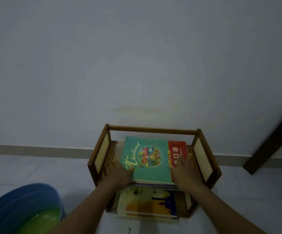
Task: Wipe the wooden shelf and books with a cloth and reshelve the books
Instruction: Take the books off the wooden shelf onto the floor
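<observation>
A small wooden shelf with cane side panels stands on the floor against the wall. On its upper level lies a stack of books; the top one is a teal "Thailand" book, with a red book showing under its right side. My left hand grips the stack's left edge, thumb on the teal cover. My right hand lies against the stack's right side, fingers straight over the red book. A yellow and blue book lies flat on the lower level. No cloth is visible.
A blue basin with a green thing inside sits on the floor at the lower left. A dark wooden furniture leg slants at the right. The pale wall and skirting board run behind the shelf.
</observation>
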`<control>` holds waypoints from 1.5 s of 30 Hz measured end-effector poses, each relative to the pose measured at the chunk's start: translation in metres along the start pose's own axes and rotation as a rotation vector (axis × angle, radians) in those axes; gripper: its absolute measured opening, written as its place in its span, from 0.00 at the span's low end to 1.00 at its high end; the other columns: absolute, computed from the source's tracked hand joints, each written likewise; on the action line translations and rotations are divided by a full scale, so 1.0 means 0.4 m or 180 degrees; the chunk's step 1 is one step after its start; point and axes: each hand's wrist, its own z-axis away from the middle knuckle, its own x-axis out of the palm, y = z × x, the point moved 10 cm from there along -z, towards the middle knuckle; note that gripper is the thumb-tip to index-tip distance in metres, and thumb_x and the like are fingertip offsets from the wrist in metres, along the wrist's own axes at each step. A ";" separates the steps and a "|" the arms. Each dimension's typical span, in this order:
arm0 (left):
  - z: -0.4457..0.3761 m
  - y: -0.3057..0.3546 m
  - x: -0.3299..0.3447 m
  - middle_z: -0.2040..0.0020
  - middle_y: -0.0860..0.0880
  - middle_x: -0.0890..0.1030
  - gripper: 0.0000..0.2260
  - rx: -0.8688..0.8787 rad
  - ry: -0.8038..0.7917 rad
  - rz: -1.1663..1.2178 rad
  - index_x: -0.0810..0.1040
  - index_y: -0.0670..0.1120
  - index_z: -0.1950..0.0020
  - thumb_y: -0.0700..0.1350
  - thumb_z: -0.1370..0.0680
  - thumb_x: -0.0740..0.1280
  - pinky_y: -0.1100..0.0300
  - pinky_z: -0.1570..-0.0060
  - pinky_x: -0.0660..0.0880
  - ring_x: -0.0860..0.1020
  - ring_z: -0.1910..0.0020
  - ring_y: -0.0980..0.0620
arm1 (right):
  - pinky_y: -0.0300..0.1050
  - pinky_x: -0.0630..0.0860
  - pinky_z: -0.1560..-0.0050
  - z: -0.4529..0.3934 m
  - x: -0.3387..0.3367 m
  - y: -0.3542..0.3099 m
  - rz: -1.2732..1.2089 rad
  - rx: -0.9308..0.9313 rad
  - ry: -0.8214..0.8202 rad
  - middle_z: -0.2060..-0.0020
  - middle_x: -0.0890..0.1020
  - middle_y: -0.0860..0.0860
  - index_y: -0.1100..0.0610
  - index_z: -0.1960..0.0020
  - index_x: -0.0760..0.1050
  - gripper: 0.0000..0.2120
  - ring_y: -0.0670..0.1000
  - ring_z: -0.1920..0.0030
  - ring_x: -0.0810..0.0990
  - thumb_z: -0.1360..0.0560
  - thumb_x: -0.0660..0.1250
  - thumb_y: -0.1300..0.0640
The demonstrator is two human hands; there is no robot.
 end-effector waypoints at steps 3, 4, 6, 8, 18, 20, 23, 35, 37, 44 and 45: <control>-0.019 0.014 -0.005 0.30 0.36 0.66 0.32 0.0003 0.0068 0.0134 0.62 0.38 0.30 0.62 0.22 0.58 0.44 0.34 0.68 0.67 0.31 0.39 | 0.59 0.64 0.30 -0.005 -0.020 0.006 -0.0276 0.0139 0.0254 0.23 0.47 0.60 0.55 0.22 0.46 0.34 0.64 0.25 0.55 0.20 0.56 0.43; -0.025 0.029 -0.015 0.37 0.38 0.74 0.24 0.0099 0.0144 0.0299 0.69 0.41 0.38 0.59 0.22 0.62 0.46 0.41 0.75 0.74 0.40 0.42 | 0.58 0.68 0.32 -0.013 -0.032 0.010 -0.0457 0.0171 0.0386 0.25 0.56 0.60 0.56 0.24 0.52 0.33 0.63 0.28 0.62 0.22 0.60 0.43; -0.027 0.053 -0.034 0.50 0.45 0.80 0.09 0.0228 0.0239 0.0585 0.74 0.46 0.51 0.50 0.24 0.67 0.50 0.51 0.80 0.80 0.52 0.47 | 0.56 0.74 0.39 -0.031 -0.036 0.032 -0.1059 0.0358 0.0485 0.35 0.72 0.55 0.54 0.30 0.61 0.31 0.59 0.37 0.73 0.27 0.69 0.46; -0.035 0.061 -0.042 0.52 0.47 0.80 0.05 0.0218 0.0260 0.0814 0.74 0.47 0.53 0.44 0.25 0.69 0.51 0.51 0.80 0.80 0.54 0.49 | 0.58 0.77 0.43 -0.048 -0.025 0.067 -0.1743 0.0662 0.0604 0.43 0.79 0.53 0.51 0.37 0.66 0.27 0.57 0.44 0.79 0.32 0.72 0.47; 0.003 0.008 -0.047 0.57 0.43 0.77 0.07 -0.0214 -0.0413 0.2462 0.73 0.41 0.55 0.41 0.24 0.70 0.56 0.59 0.75 0.76 0.57 0.47 | 0.57 0.82 0.54 0.021 0.007 0.072 -0.3578 0.0750 0.0680 0.57 0.85 0.55 0.55 0.44 0.77 0.09 0.56 0.58 0.85 0.23 0.67 0.53; 0.017 -0.008 -0.051 0.57 0.44 0.77 0.08 -0.0198 -0.0380 0.2485 0.72 0.42 0.56 0.43 0.24 0.71 0.52 0.52 0.75 0.77 0.52 0.44 | 0.57 0.82 0.54 0.044 -0.004 0.068 -0.3635 0.0578 0.0742 0.56 0.85 0.54 0.53 0.43 0.76 0.10 0.55 0.58 0.85 0.23 0.67 0.53; 0.042 -0.015 -0.059 0.54 0.43 0.78 0.08 -0.0079 -0.0361 0.2428 0.73 0.42 0.54 0.44 0.24 0.71 0.52 0.51 0.73 0.76 0.49 0.43 | 0.57 0.82 0.53 0.073 -0.020 0.067 -0.3581 0.0415 0.0840 0.55 0.85 0.54 0.53 0.43 0.75 0.10 0.55 0.57 0.85 0.23 0.67 0.52; 0.265 -0.128 0.003 0.50 0.42 0.84 0.12 0.0373 -0.0439 0.2426 0.78 0.40 0.45 0.43 0.26 0.72 0.54 0.56 0.80 0.83 0.52 0.45 | 0.58 0.81 0.51 0.310 0.063 0.136 -0.3518 0.0560 0.0745 0.54 0.85 0.55 0.53 0.44 0.76 0.11 0.57 0.56 0.85 0.24 0.68 0.52; 0.303 -0.154 0.023 0.54 0.45 0.85 0.10 0.0490 -0.0504 0.2248 0.79 0.41 0.48 0.44 0.26 0.73 0.61 0.64 0.79 0.84 0.57 0.50 | 0.58 0.81 0.51 0.363 0.111 0.160 -0.3524 0.0664 0.0760 0.55 0.85 0.55 0.54 0.45 0.76 0.10 0.57 0.57 0.85 0.24 0.68 0.52; 0.359 -0.313 0.197 0.55 0.44 0.84 0.14 0.0194 -0.0800 0.1585 0.77 0.40 0.49 0.48 0.27 0.73 0.60 0.64 0.79 0.84 0.59 0.49 | 0.57 0.81 0.50 0.473 0.353 0.254 -0.3217 0.1001 0.0623 0.57 0.85 0.54 0.53 0.48 0.76 0.09 0.55 0.58 0.85 0.24 0.67 0.49; 0.363 -0.335 0.225 0.55 0.43 0.84 0.13 0.0118 -0.0807 0.1526 0.77 0.40 0.51 0.47 0.27 0.73 0.59 0.62 0.79 0.83 0.58 0.48 | 0.58 0.81 0.50 0.475 0.387 0.264 -0.3137 0.1025 0.0555 0.57 0.85 0.53 0.53 0.48 0.77 0.09 0.55 0.58 0.85 0.24 0.67 0.49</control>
